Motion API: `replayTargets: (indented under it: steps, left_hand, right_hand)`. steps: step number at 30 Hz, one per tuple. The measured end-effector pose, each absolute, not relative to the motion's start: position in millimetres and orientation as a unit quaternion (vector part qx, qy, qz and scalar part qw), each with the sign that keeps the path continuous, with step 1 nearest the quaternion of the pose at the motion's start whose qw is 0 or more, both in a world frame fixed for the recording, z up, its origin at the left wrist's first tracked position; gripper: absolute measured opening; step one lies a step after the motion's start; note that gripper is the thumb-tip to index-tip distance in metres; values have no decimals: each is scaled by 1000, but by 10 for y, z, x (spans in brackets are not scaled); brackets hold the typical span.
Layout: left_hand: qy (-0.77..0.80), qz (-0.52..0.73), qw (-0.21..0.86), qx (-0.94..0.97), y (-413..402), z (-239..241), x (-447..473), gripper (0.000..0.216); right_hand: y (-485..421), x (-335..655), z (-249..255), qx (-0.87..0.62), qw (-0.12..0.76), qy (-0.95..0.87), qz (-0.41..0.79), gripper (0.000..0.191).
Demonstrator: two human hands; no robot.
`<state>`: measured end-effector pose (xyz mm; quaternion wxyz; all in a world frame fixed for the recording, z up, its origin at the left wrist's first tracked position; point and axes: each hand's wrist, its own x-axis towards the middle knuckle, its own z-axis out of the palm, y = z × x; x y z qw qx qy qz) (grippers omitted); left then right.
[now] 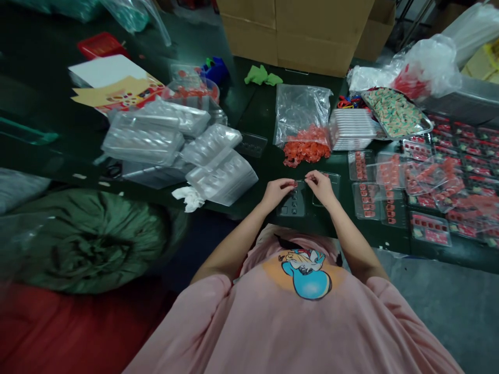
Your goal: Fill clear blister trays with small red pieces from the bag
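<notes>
Head view: the left hand (278, 191) rests at the upper edge of a clear blister tray (290, 209) lying flat on the worktop (244, 111), and the right hand (322, 187) is just beside it over a second clear tray (334, 182), both with fingers bent inward; whether they pinch a part is too small to tell. Orange pieces (306, 146) spill from a clear bag (300, 106) just beyond the hands, presumably for short reach, while filled trays (365, 200) lie to the right, apparently keeping the area between the hands accessible.
</notes>
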<state>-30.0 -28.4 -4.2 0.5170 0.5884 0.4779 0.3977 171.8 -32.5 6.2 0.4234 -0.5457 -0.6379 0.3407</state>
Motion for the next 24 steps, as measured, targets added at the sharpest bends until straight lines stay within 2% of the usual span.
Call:
replayTargets:
  steps: [5, 15, 24]
  left_hand:
    - [433, 360, 424, 709, -300, -190, -266, 9]
    - [372, 294, 393, 788, -132, -360, -111, 10]
    - [380, 279, 333, 816, -165, -382, -139, 16]
  right_hand:
    - [-405, 1724, -8, -548, 416, -640, 343, 12]
    - [89, 1640, -86, -561, 370, -696, 253, 12]
    - [554, 1307, -187, -611, 237, -730, 197, 20]
